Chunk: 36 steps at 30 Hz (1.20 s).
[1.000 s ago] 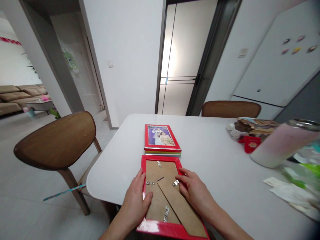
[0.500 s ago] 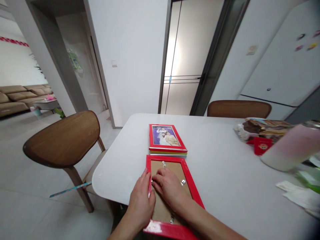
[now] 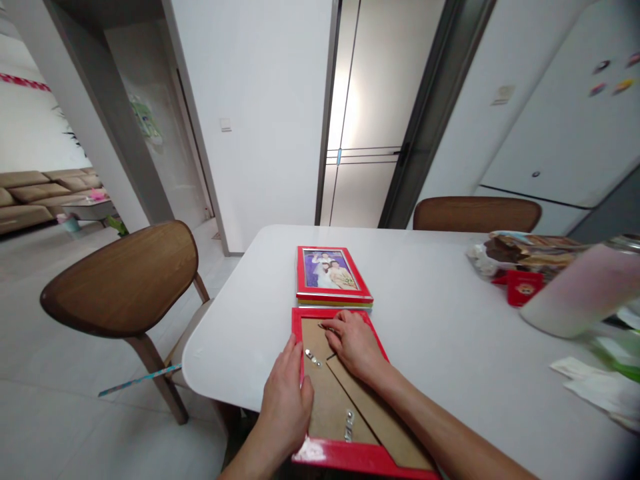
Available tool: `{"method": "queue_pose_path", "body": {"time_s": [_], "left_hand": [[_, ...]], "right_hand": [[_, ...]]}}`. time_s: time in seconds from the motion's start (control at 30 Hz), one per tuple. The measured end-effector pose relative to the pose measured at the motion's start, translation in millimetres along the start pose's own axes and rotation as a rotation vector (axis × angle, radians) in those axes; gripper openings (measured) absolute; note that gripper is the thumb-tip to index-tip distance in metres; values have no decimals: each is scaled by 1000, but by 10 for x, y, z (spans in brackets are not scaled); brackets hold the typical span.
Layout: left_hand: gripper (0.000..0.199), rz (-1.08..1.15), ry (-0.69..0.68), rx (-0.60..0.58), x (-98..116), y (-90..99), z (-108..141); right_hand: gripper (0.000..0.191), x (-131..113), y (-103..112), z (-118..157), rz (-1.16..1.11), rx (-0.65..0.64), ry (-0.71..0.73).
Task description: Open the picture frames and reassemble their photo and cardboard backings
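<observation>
A red picture frame (image 3: 345, 451) lies face down at the near edge of the table, its brown backing board (image 3: 327, 393) upward. My left hand (image 3: 287, 393) grips the frame's left side, thumb over the inner edge. At the top of the board, my right hand (image 3: 354, 343) is closed with its fingertips on a small metal clip, mostly hidden beneath them. One more metal clip (image 3: 313, 358) sits tilted by the left side, and another clip (image 3: 349, 425) is near the bottom. A dark slanting line marks the stand leg (image 3: 373, 407), partly covered by my right forearm.
Just beyond lies a stack topped by a red framed photo (image 3: 330, 271). On the right of the white table (image 3: 425, 300) are a pinkish bottle (image 3: 585, 290), a red packet (image 3: 524, 288), a crinkled bag (image 3: 535, 252) and tissues (image 3: 595, 387). Wooden chairs (image 3: 125, 280) stand around.
My right hand has moved from the left-side clip up to the top clip, uncovering the left clip and the stand leg. My left hand stays on the frame's left side.
</observation>
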<state>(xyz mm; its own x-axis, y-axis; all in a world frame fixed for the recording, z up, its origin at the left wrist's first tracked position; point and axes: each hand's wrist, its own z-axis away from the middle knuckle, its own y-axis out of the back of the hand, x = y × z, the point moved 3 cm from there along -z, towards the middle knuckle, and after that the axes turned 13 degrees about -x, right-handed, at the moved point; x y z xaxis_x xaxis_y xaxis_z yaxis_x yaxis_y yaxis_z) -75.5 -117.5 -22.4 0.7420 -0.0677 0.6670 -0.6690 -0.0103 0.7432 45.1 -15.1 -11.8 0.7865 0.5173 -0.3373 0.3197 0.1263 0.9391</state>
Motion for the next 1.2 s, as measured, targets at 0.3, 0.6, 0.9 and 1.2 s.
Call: {"method": "queue_pose_path", "body": {"time_s": [0.3, 0.6, 0.9, 1.2], "left_hand": [[49, -16, -16, 14, -26, 23, -68], [51, 54, -19, 26, -44, 17, -117], [51, 135, 7, 21, -41, 47, -86], [32, 693, 61, 11, 19, 273, -105]], "right_hand": [[34, -61, 206, 453, -215, -250, 271], [13, -183, 149, 769, -260, -262, 274], [41, 8, 185, 681, -166, -141, -27], [34, -298, 546, 640, -271, -31, 85]]}}
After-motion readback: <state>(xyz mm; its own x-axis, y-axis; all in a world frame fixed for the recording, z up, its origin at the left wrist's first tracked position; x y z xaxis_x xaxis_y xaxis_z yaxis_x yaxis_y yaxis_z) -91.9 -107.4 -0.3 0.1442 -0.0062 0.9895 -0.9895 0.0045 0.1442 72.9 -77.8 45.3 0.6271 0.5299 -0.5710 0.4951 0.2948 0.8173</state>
